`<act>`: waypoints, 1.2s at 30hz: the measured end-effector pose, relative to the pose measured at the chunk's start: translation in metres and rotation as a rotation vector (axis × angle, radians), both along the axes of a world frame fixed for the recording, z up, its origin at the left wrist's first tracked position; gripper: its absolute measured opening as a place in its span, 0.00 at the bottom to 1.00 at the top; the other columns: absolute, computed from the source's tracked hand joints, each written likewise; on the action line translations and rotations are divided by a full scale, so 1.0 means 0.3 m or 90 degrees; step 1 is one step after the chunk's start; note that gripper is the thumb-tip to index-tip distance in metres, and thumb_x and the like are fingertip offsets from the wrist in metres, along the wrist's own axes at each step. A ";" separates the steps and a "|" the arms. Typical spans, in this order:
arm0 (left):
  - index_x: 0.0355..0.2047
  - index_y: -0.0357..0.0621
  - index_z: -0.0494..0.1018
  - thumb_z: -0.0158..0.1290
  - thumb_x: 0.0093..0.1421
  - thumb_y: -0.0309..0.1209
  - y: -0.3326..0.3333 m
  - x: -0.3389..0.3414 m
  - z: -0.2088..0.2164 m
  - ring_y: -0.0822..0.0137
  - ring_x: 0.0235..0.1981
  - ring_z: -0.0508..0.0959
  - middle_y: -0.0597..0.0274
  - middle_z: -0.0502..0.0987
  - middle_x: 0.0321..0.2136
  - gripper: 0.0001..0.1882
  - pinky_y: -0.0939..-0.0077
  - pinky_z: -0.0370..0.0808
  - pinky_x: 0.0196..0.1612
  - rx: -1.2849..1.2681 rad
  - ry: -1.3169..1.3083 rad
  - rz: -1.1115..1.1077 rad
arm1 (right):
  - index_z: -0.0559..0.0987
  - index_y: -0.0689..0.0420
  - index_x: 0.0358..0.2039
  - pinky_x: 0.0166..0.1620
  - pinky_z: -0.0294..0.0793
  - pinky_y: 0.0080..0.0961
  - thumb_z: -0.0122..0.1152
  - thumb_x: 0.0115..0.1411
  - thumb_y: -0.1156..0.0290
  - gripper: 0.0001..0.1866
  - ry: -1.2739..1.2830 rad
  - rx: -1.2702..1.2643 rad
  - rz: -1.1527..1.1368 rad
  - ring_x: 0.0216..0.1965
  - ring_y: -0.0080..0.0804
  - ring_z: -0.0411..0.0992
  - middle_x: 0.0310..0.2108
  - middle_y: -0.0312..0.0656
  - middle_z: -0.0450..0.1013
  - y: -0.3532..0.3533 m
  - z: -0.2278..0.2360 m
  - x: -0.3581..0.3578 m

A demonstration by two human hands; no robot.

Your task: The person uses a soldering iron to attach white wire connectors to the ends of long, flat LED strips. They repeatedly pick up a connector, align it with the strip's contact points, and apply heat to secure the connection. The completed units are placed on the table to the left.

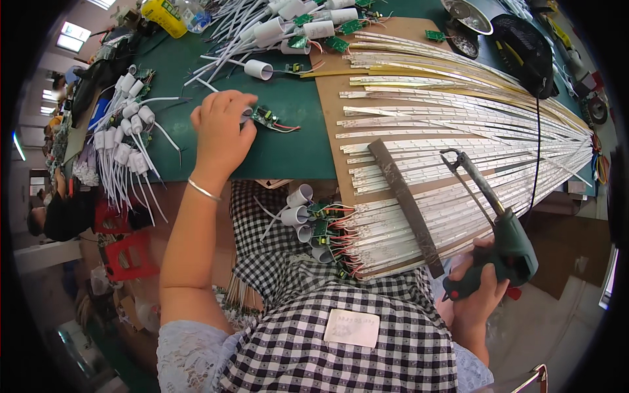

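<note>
My left hand (pixel 226 128) is closed around a cylindrical housing (pixel 246 116), mostly hidden by the fingers, above the green tabletop. From its end sticks a small green circuit board (pixel 265 116) with red and white wires. In my right hand (pixel 481 291) is a dark green soldering gun (pixel 511 249), its metal tip raised over the fanned-out LED strips (pixel 452 141). A dark flat bar (pixel 406 206) lies across these strips. Near my lap, several white housings (pixel 295 215) with circuit boards are wired to the strip ends.
White housings with cables (pixel 124 134) are heaped on the left of the green table (pixel 288 157). More housings (pixel 268 29) lie at the back. A brown board (pixel 331 108) lies under the strips. At the back right are a metal dish (pixel 468 16) and a black mesh object (pixel 524 52).
</note>
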State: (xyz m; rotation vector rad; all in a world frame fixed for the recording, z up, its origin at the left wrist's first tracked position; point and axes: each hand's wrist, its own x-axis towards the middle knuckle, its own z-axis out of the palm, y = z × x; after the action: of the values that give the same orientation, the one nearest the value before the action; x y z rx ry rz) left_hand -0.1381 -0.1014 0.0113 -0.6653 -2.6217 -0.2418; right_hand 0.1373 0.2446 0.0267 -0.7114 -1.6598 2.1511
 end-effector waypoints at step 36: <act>0.27 0.44 0.76 0.62 0.48 0.25 0.205 0.192 0.140 0.64 0.33 0.76 0.62 0.77 0.29 0.06 0.71 0.66 0.42 0.269 -0.462 -0.359 | 0.67 0.70 0.47 0.26 0.79 0.33 0.60 0.56 0.56 0.29 0.041 -0.193 0.116 0.23 0.37 0.75 0.35 0.52 0.73 -0.145 0.013 -0.043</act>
State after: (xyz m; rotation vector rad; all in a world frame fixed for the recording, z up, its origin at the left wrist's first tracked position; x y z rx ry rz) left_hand -0.0804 -0.0400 0.0532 -1.3303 -2.7788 -1.3873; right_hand 0.1245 0.2010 0.0305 -0.5817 -1.4300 2.5620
